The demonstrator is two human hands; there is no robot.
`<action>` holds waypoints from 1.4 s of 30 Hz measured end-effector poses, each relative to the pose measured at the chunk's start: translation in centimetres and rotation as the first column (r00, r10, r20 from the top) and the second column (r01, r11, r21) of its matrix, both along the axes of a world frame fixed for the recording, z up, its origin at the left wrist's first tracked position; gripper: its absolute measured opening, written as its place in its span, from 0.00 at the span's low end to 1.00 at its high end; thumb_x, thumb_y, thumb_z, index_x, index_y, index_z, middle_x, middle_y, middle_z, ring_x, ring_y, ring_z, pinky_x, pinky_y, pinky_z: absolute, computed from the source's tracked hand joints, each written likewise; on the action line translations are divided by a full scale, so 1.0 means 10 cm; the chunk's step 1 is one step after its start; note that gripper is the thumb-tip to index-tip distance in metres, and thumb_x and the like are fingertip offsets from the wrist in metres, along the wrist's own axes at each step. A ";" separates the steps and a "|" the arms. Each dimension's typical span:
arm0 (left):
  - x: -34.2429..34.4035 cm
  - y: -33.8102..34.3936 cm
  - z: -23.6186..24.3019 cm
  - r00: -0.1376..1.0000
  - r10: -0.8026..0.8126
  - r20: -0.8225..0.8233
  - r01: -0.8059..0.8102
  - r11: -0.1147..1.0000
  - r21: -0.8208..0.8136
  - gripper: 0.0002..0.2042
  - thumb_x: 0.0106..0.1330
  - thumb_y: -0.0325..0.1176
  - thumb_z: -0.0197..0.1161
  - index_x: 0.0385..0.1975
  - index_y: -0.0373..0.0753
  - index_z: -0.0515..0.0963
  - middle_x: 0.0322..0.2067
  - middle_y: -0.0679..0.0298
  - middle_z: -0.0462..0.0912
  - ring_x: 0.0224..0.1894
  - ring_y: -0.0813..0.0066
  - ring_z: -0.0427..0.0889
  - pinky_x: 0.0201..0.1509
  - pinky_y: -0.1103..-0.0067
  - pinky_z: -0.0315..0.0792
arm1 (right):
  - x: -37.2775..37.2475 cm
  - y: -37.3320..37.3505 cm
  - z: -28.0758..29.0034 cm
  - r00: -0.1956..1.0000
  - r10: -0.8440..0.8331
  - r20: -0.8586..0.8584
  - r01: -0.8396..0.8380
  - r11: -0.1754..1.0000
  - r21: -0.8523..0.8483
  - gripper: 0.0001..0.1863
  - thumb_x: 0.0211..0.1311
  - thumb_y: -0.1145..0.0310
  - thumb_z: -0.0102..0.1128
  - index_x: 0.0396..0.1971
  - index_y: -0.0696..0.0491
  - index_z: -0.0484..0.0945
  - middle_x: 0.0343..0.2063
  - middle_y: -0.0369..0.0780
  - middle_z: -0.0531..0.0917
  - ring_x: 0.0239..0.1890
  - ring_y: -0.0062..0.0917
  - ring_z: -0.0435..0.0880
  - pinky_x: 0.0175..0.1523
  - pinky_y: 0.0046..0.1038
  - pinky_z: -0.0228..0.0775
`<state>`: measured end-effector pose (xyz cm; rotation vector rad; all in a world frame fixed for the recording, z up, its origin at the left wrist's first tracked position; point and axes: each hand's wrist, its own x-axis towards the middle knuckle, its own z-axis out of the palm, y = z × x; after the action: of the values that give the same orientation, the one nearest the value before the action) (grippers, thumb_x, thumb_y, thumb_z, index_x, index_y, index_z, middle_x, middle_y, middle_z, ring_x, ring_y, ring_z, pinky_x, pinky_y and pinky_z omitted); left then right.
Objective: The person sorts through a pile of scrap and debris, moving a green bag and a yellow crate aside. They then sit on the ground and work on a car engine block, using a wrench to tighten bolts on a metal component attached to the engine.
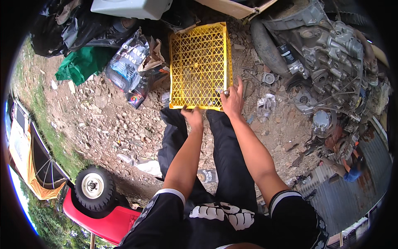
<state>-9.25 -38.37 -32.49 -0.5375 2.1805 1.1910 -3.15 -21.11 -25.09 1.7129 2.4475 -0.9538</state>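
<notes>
A yellow plastic lattice crate lies in front of my legs at the upper middle. My left hand has its curled fingers on the crate's near edge, left of centre. At the near right corner, my right hand grips the crate's side, one finger raised along the outside. A small shiny item by that corner is too small to make out. A crumpled clear plastic piece lies on the rubble right of my right hand.
Greasy metal engine parts are heaped at right. Plastic bags, green cloth and a grey plastic box are upper left. A red vehicle with a spare wheel stands lower left. Another person is at far right.
</notes>
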 end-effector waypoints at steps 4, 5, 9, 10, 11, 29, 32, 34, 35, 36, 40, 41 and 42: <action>-0.61 -0.07 0.68 0.741 0.517 0.429 -0.546 0.836 -0.065 0.33 0.72 0.54 0.55 0.70 0.45 0.56 0.68 0.51 0.64 0.65 0.50 0.71 0.67 0.48 0.65 | -0.06 0.14 0.62 0.994 -0.095 -0.063 0.084 0.984 -0.158 0.22 0.58 0.66 0.63 0.50 0.62 0.79 0.60 0.50 0.78 0.60 0.44 0.79 0.65 0.38 0.71; -0.70 -0.27 0.71 0.710 0.405 0.576 -0.512 0.858 0.029 0.34 0.72 0.61 0.51 0.71 0.46 0.58 0.68 0.53 0.66 0.66 0.50 0.69 0.72 0.48 0.58 | -0.05 0.18 0.83 0.994 -0.097 -0.043 0.086 0.975 -0.204 0.22 0.58 0.66 0.64 0.50 0.63 0.79 0.59 0.50 0.79 0.60 0.44 0.79 0.65 0.38 0.71; -0.66 -0.41 1.06 0.410 0.324 0.852 -0.600 0.800 -0.016 0.26 0.75 0.51 0.52 0.68 0.47 0.64 0.64 0.55 0.72 0.66 0.49 0.71 0.67 0.43 0.64 | 0.25 0.28 1.57 0.997 0.007 -0.077 -0.018 0.989 -0.144 0.23 0.58 0.65 0.65 0.50 0.63 0.78 0.58 0.50 0.80 0.60 0.44 0.78 0.65 0.39 0.70; -0.55 -0.38 1.21 0.366 0.355 0.861 -0.653 0.757 -0.035 0.24 0.76 0.47 0.52 0.68 0.47 0.65 0.64 0.55 0.72 0.64 0.49 0.74 0.67 0.42 0.64 | 0.33 0.34 1.77 0.996 0.008 -0.086 -0.021 0.989 -0.150 0.22 0.58 0.65 0.65 0.49 0.62 0.78 0.58 0.49 0.80 0.61 0.44 0.78 0.66 0.39 0.69; -0.46 -0.33 1.44 0.440 0.344 0.830 -0.628 0.778 0.011 0.21 0.77 0.43 0.52 0.66 0.46 0.66 0.63 0.54 0.73 0.62 0.49 0.76 0.66 0.42 0.66 | 0.37 0.43 2.06 0.995 0.035 -0.098 -0.049 0.988 -0.149 0.21 0.58 0.66 0.66 0.48 0.63 0.78 0.58 0.48 0.80 0.62 0.43 0.77 0.66 0.40 0.68; -2.57 2.12 4.71 0.991 -0.060 -0.119 0.117 0.820 0.561 0.29 0.70 0.37 0.64 0.63 0.40 0.53 0.54 0.50 0.73 0.52 0.59 0.81 0.43 0.64 0.87 | -0.88 2.33 3.42 0.621 -0.288 -0.729 0.283 0.950 -0.133 0.09 0.67 0.72 0.63 0.34 0.62 0.77 0.49 0.43 0.85 0.40 0.14 0.78 0.47 0.21 0.71; -3.24 2.48 4.47 0.972 -0.205 -0.112 0.234 0.847 0.477 0.29 0.70 0.41 0.65 0.64 0.42 0.57 0.53 0.53 0.75 0.54 0.64 0.79 0.46 0.62 0.83 | -1.44 2.74 3.13 0.529 -0.336 -0.779 0.355 0.922 -0.156 0.11 0.66 0.68 0.66 0.29 0.60 0.78 0.26 0.32 0.83 0.31 0.11 0.76 0.38 0.20 0.69; -3.53 2.70 4.19 0.954 -0.230 -0.194 0.297 0.818 0.492 0.34 0.70 0.43 0.65 0.70 0.44 0.54 0.55 0.55 0.75 0.58 0.65 0.77 0.54 0.58 0.78 | -1.83 3.05 2.76 0.441 -0.349 -0.827 0.380 0.907 -0.180 0.12 0.65 0.65 0.68 0.29 0.60 0.81 0.24 0.36 0.85 0.28 0.15 0.79 0.37 0.23 0.70; -3.65 2.72 4.10 0.947 -0.260 -0.188 0.321 0.769 0.552 0.43 0.70 0.45 0.64 0.77 0.47 0.42 0.60 0.55 0.74 0.63 0.62 0.74 0.61 0.56 0.72 | -2.00 3.14 2.60 0.598 -0.385 -0.703 0.441 0.891 -0.112 0.16 0.63 0.58 0.69 0.30 0.59 0.83 0.24 0.39 0.86 0.29 0.21 0.82 0.38 0.28 0.72; -3.72 2.71 4.13 0.953 -0.252 -0.169 0.303 0.766 0.567 0.48 0.70 0.45 0.64 0.78 0.49 0.32 0.67 0.52 0.68 0.69 0.57 0.68 0.67 0.57 0.66 | -2.25 3.19 2.44 0.591 -0.452 -0.668 0.459 0.870 -0.183 0.21 0.61 0.51 0.69 0.31 0.58 0.85 0.24 0.41 0.86 0.29 0.28 0.85 0.40 0.33 0.74; -3.58 2.24 3.49 0.912 -0.362 -0.193 0.404 0.709 0.578 0.53 0.70 0.43 0.66 0.77 0.51 0.25 0.73 0.37 0.51 0.77 0.54 0.53 0.74 0.65 0.57 | -2.92 3.10 2.67 0.782 -0.314 -0.539 0.288 0.948 -0.134 0.27 0.62 0.45 0.65 0.48 0.54 0.85 0.36 0.47 0.89 0.42 0.37 0.87 0.48 0.35 0.75; -3.38 2.12 3.51 0.909 -0.386 -0.157 0.404 0.727 0.555 0.50 0.71 0.42 0.64 0.78 0.51 0.27 0.72 0.38 0.56 0.76 0.55 0.57 0.74 0.66 0.58 | -2.93 3.17 2.58 0.775 -0.301 -0.555 0.266 0.953 -0.146 0.28 0.63 0.45 0.64 0.51 0.53 0.84 0.39 0.47 0.88 0.44 0.36 0.87 0.50 0.35 0.74; -3.18 1.89 3.46 0.938 -0.335 -0.093 0.327 0.758 0.564 0.48 0.71 0.41 0.64 0.78 0.51 0.30 0.69 0.40 0.64 0.71 0.56 0.66 0.72 0.65 0.59 | -2.98 3.20 2.48 0.765 -0.290 -0.576 0.234 0.957 -0.171 0.29 0.64 0.44 0.63 0.54 0.53 0.82 0.41 0.47 0.88 0.46 0.35 0.86 0.52 0.35 0.74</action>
<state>-41.06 -19.46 2.13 0.1020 1.6732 1.5320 -32.95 10.92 -0.32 1.9980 2.4445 -1.8672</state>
